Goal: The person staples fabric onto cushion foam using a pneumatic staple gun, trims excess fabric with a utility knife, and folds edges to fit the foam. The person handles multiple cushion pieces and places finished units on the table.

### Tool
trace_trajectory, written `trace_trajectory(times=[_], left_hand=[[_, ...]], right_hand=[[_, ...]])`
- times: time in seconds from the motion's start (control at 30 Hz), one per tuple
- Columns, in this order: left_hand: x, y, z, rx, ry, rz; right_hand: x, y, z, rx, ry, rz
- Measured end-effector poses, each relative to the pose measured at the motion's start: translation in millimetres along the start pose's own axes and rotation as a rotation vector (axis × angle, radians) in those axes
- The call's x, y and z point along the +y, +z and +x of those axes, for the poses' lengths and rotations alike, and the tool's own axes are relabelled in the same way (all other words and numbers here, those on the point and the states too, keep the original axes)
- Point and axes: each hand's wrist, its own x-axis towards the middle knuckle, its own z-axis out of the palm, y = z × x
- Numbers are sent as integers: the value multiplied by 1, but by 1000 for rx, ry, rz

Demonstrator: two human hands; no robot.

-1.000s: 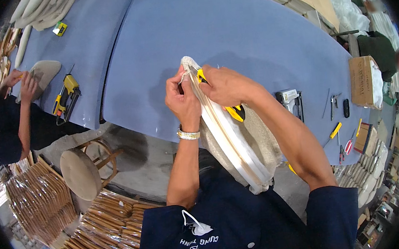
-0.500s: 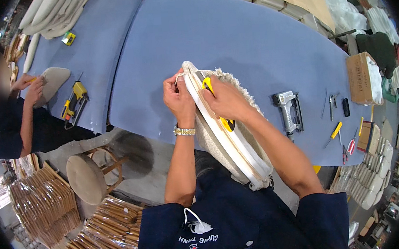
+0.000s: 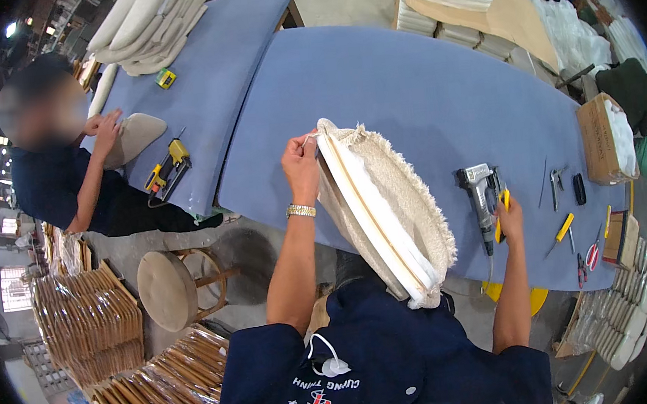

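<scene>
A curved cushion pad (image 3: 423, 194) in beige fabric stands tilted on its edge against my body, with its white padding and a thin tan strip facing me. Its far rim is frayed. At the pad's far tip, my left hand (image 3: 302, 167) is closed in a pinch on a thin white cord (image 3: 311, 136). Off to the right, my right hand (image 3: 513, 220) is wrapped round a yellow-and-black tool (image 3: 501, 226); its exact kind is partly hidden by the fingers. Just beside that hand lies a silver staple gun (image 3: 478, 197) on the blue table.
The blue table (image 3: 374, 69) carries a yellow-handled screwdriver (image 3: 564, 227), red-handled scissors (image 3: 593, 257) and a cardboard box (image 3: 602, 146) at right. At left, a co-worker handles a beige pad (image 3: 140, 137) near a yellow staple gun (image 3: 171, 168). A round stool (image 3: 165, 290) stands below.
My right hand has left the cushion pad and moved right with the yellow-and-black tool, now beside the silver staple gun. My left hand stays at the pad's tip. The view has shifted.
</scene>
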Motion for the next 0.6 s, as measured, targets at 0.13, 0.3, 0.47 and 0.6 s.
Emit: trace_trajectory(times=[0.13, 0.3, 0.47, 0.6], left_hand=[[1, -9, 3, -64, 25, 156], [10, -27, 5, -87, -27, 283], [39, -39, 30, -122, -40, 474], [60, -3, 90, -240, 36, 766]], right_hand=[[46, -35, 11, 154, -199, -374], [-5, -28, -15, 140, -253, 68], [-77, 41, -157, -336, -314, 300], [-131, 89, -248, -568, -503, 241]])
